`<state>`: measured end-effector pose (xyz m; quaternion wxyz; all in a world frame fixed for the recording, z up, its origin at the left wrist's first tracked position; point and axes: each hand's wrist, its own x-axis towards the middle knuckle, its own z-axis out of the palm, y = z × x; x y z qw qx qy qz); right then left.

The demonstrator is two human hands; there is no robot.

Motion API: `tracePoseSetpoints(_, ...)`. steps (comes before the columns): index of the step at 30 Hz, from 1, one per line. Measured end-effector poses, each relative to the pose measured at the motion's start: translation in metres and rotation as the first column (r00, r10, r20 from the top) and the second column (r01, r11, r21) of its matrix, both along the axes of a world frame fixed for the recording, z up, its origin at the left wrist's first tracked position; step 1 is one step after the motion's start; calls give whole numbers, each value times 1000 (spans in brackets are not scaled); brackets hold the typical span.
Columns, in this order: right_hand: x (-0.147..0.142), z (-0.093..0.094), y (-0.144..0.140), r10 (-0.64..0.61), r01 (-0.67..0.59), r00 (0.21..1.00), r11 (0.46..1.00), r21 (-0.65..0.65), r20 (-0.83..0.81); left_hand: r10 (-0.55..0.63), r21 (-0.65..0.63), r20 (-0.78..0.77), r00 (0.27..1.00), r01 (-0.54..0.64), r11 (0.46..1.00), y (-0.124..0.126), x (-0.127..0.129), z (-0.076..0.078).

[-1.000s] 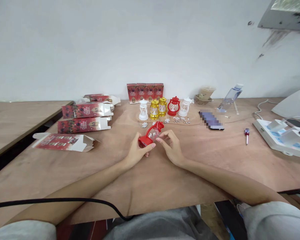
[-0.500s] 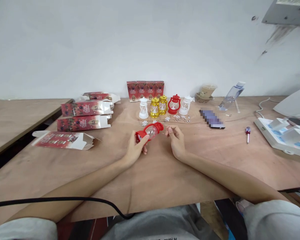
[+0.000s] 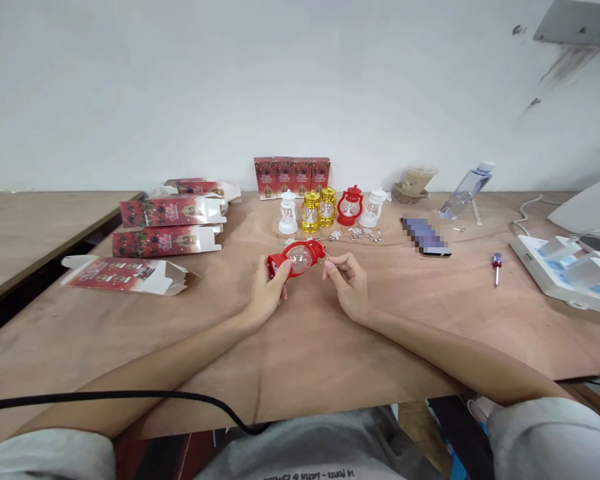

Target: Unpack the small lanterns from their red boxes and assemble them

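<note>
Now | left hand grips red lantern | right hand pinches something unclear

Red lantern, clear globe

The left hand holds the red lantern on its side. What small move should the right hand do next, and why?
Probably bring the right hand a little left, to the top end of the small red plastic lantern. Its pinched fingertips seem to hold something thin just beside that end, while the left hand holds the base.
</note>
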<state>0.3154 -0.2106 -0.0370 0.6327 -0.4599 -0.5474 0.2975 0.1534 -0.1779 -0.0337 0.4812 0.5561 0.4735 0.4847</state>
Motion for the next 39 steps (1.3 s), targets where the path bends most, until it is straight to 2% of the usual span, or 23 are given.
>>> tracePoseSetpoints(3,6,-4,8,-60,60,996,998,9,-66,8,-16,77,997,-7,1000,6,-3,0)
tracePoseSetpoints(7,20,-11,28,-152,125,970,981,-149,-190,-60,-11,136,989,62,998,17,-8,-3)
tracePoseSetpoints(10,27,-15,36,-44,10,987,977,-212,-156,-131,13,110,985,131,991,18,-10,-4)
tracePoseSetpoints(14,28,-15,36,151,-175,982,955,-239,-114,-109,34,57,992,107,994,13,-8,2)
tracePoseSetpoints(18,26,-13,32,201,-228,970,949,-219,-140,-90,8,37,995,90,996,10,-7,7)
tracePoseSetpoints(23,23,-7,27,165,-178,980,978,-110,-112,-99,-25,53,994,100,995,14,-8,1)
tracePoseSetpoints(26,27,-4,29,39,-48,984,998,-47,-176,-78,-26,166,983,83,996,16,-9,-2)
tracePoseSetpoints(30,43,1,49,-97,103,950,995,2,-296,-120,-13,338,934,132,991,16,-9,-1)
tracePoseSetpoints(33,46,8,72,-117,110,955,993,-40,-272,-221,81,320,921,206,975,10,-10,0)
tracePoseSetpoints(35,36,16,86,-52,42,979,998,-56,-196,-325,143,266,908,296,944,3,-10,0)
tracePoseSetpoints(37,17,25,101,119,-127,990,987,-94,-80,-392,160,235,890,362,918,-8,-10,0)
tracePoseSetpoints(39,-7,34,116,320,-311,947,930,-197,13,-400,146,249,882,374,916,-18,-10,0)
